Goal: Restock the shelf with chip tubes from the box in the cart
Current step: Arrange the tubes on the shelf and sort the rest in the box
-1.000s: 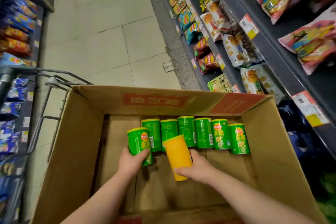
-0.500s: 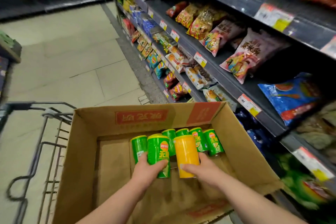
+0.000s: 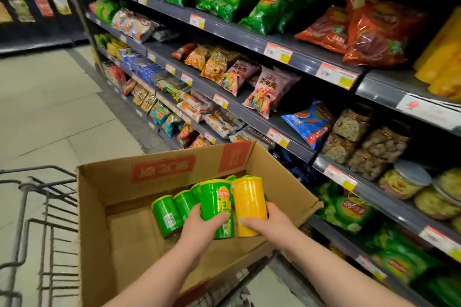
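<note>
Green tube in left hand | yellow tube in right hand

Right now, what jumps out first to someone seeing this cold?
Two tubes held over the cardboard box: a green tube in the left hand, a yellow tube in the right hand, side by side. The other green tubes sit in the box behind them, and shelves packed with bright snack bags fill the right side.

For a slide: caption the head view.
Left hand holds green chip tube, right hand yellow chip tube, over brown cardboard box.
</note>
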